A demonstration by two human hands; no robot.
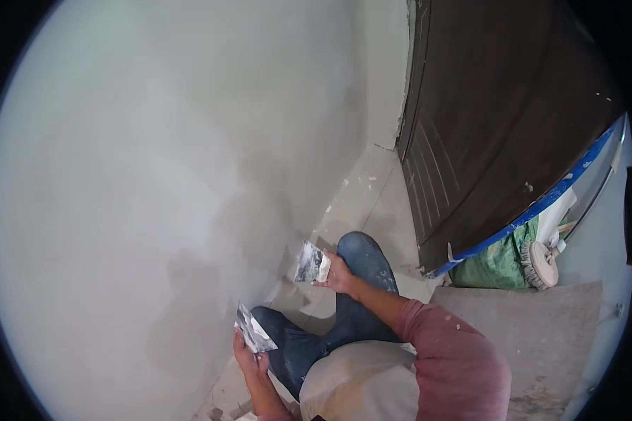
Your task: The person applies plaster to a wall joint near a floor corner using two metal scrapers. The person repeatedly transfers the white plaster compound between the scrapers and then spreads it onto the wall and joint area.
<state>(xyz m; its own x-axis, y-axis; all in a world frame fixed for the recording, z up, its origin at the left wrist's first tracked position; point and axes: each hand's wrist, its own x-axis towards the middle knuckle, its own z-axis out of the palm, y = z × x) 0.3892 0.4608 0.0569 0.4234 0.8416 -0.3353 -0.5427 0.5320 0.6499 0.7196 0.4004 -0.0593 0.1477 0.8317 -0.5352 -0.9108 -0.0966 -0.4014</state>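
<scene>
My left hand is closed round the lower end of a putty knife, a broad metal blade with whitish smears, held tilted beside my left knee. In my right hand is a second, wide scraper; its blade has dark and white patches and points toward the wall. The fingers of that hand wrap its near edge, in front of my right knee. Both blades are apart from each other. A smooth pale wall rises close on the left, with shadows falling across it.
A dark brown door stands at the right, blue tape along its edge. Behind it are a green sack and a round brush. A greyish board lies at the right. White specks dot the tiled floor along the wall.
</scene>
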